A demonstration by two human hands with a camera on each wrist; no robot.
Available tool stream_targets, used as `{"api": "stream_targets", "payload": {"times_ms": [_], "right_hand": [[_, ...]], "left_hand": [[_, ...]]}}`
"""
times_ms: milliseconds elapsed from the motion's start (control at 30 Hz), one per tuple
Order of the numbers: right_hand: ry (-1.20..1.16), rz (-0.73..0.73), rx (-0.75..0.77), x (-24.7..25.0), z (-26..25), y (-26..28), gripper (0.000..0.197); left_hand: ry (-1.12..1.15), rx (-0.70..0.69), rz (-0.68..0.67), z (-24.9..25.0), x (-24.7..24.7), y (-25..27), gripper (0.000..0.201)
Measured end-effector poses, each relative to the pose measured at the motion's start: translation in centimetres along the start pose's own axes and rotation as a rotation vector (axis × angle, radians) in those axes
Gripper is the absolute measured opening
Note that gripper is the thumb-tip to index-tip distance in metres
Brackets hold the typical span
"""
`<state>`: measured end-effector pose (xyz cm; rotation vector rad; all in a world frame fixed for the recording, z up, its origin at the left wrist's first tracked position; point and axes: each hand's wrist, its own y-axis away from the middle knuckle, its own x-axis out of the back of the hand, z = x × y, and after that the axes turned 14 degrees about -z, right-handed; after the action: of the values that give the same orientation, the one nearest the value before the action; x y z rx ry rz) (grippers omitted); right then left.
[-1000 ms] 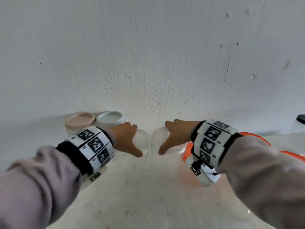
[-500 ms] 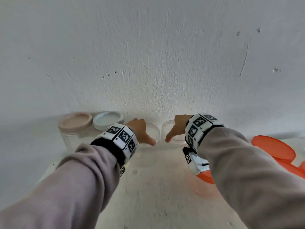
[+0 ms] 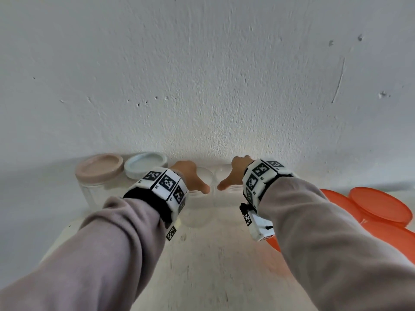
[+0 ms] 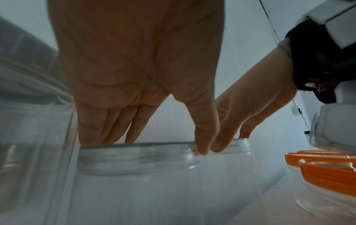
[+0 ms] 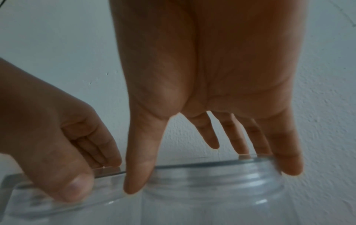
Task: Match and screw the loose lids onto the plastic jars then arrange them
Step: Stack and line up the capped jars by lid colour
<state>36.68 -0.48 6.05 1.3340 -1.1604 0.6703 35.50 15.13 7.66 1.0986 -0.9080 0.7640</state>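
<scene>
Two clear plastic jars stand side by side near the wall. My left hand [image 3: 197,182] grips the top of the left clear jar [image 3: 198,212] from above; in the left wrist view its thumb is in front of the rim and its fingers [image 4: 96,137] behind the left clear jar [image 4: 138,161]. My right hand [image 3: 232,176] grips the top of the right clear jar [image 3: 226,200] the same way. The right wrist view shows that thumb and those fingers [image 5: 289,167] round the right clear jar [image 5: 215,179]. Both thumbs nearly touch.
A pink-lidded jar [image 3: 98,169] and a pale-blue-lidded jar [image 3: 146,164] stand to the left against the white wall [image 3: 213,86]. Orange lids [image 3: 379,205] lie at the right. The left wrist view shows them on clear containers [image 4: 327,169]. Bare tabletop [image 3: 213,265] lies in front.
Both hands have slid the two clear jars back towards the wall, closer to the line of the pink and blue-lidded jars. Their grips look unchanged.
</scene>
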Motion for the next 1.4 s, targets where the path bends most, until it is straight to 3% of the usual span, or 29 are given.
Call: {"api": "stream_targets", "payload": {"times_ms": [367,567,700,867,1000,1167,1267,1400], "right_hand": [[-0.020,0.022,0.023,-0.9,0.5,0.0,0.075],[-0.055,0.041,0.078,0.4,0.4,5.1,0.085],[-0.180,0.129,0.158,2.4,1.9,10.9,0.074],[-0.352,0.320,0.213,1.5,6.5,18.0,0.054],[-0.482,0.392,0.176,-0.7,11.0,22.5,0.044],[-0.617,0.419,0.103,-3.7,16.4,25.8,0.038],[-0.699,0.433,0.106,-5.2,18.8,26.4,0.034],[-0.701,0.389,0.104,-6.9,21.0,26.1,0.039]], "left_hand": [[0.058,-0.105,0.062,-0.7,-1.2,0.3,0.052],[0.043,-0.177,0.131,-1.0,-1.7,1.0,0.071],[0.124,-0.356,0.199,-0.5,-2.3,2.9,0.065],[0.068,-0.608,0.232,2.2,-3.7,6.1,0.052],[0.102,-0.752,0.150,5.6,-5.1,9.0,0.050],[0.079,-0.809,0.016,10.6,-7.7,11.5,0.061],[0.013,-0.822,-0.020,13.5,-9.5,12.1,0.075],[-0.015,-0.733,-0.137,16.5,-12.0,12.0,0.103]]}}
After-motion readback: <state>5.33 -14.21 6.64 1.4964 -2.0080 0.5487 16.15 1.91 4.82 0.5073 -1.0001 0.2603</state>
